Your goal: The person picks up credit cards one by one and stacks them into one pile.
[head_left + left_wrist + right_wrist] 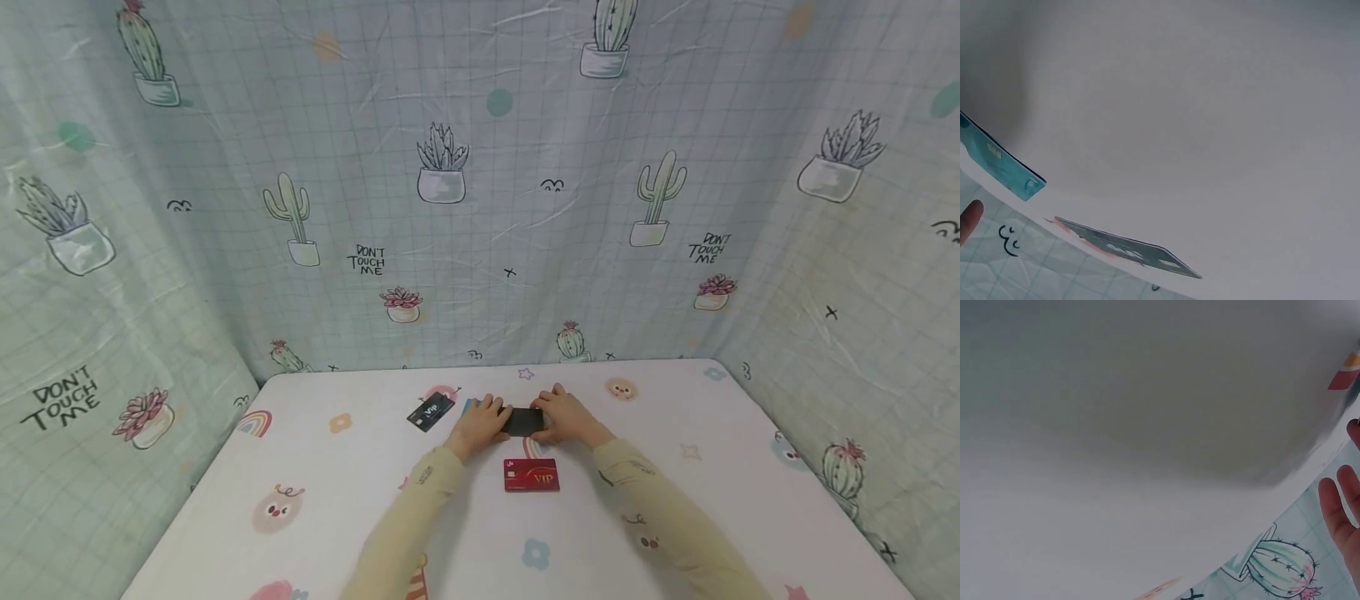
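Note:
Between my two hands is a flat black rectangle (pixel 523 422), about the size of a card. My left hand (pixel 477 429) grips its left end, and my right hand (pixel 567 417) pinches its right end with thumb and fingers. A blue card (pixel 470 405) shows partly behind the left hand; the left wrist view has that blue card (pixel 1007 167) near a fingertip. Nearer the body lies a red VIP card (pixel 532 476). In the right wrist view only some fingers (pixel 1334 509) show at the right edge, and the black rectangle is mostly out of sight.
A black VIP card (pixel 431 411) lies tilted on the white patterned tabletop (pixel 360 500), left of the hands. Behind the table hangs a cactus-print curtain (pixel 480 233), which also runs along both sides.

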`<action>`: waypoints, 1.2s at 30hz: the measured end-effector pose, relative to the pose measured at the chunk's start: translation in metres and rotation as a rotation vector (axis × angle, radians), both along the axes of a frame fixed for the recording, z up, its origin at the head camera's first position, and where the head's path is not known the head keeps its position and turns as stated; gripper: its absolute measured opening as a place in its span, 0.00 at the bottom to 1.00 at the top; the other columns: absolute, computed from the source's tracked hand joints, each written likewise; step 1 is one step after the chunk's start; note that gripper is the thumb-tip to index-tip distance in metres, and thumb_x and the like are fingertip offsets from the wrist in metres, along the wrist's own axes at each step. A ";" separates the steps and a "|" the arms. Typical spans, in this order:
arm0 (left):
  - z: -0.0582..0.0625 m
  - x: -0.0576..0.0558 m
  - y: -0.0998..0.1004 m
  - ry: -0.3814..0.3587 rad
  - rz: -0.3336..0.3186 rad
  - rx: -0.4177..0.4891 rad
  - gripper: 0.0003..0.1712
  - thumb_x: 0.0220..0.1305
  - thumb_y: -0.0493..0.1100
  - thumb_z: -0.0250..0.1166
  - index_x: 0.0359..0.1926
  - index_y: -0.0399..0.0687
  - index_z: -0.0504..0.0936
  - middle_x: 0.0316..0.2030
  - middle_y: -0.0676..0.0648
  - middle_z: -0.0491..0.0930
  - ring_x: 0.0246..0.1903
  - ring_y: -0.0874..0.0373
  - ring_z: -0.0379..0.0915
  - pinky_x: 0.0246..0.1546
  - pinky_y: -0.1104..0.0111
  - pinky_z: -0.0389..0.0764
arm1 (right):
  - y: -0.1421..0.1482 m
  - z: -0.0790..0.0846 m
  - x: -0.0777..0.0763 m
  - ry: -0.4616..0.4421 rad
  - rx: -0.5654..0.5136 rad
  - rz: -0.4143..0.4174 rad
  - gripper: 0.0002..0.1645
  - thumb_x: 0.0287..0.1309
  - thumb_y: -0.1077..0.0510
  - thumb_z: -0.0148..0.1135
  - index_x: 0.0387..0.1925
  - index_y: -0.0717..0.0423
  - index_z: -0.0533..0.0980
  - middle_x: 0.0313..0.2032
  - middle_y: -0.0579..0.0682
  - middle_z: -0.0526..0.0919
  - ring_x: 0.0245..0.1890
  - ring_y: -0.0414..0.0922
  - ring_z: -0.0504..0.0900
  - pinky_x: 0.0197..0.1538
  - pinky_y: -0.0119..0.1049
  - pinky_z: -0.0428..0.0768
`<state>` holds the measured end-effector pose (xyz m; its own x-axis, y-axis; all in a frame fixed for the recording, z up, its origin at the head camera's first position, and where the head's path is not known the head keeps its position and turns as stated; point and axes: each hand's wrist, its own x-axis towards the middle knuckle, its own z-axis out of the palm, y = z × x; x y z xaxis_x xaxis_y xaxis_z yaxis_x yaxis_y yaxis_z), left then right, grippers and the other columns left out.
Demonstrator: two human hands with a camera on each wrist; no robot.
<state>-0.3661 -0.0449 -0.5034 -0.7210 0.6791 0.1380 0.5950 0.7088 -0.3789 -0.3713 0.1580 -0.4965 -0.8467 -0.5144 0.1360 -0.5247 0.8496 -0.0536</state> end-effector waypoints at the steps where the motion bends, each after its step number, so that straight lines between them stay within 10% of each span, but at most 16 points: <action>1: 0.001 0.001 0.000 0.000 -0.002 -0.002 0.30 0.59 0.63 0.50 0.58 0.55 0.68 0.48 0.50 0.71 0.47 0.56 0.64 0.45 0.62 0.72 | 0.000 0.000 0.000 -0.001 -0.006 0.002 0.32 0.36 0.38 0.68 0.42 0.52 0.76 0.37 0.46 0.76 0.34 0.41 0.63 0.38 0.35 0.70; 36: 0.011 0.014 -0.010 0.085 -0.159 0.095 0.28 0.58 0.62 0.52 0.55 0.53 0.72 0.43 0.50 0.74 0.43 0.55 0.65 0.41 0.62 0.72 | 0.014 0.011 0.020 0.074 -0.109 0.141 0.30 0.39 0.40 0.67 0.45 0.50 0.76 0.37 0.45 0.76 0.34 0.40 0.62 0.36 0.33 0.69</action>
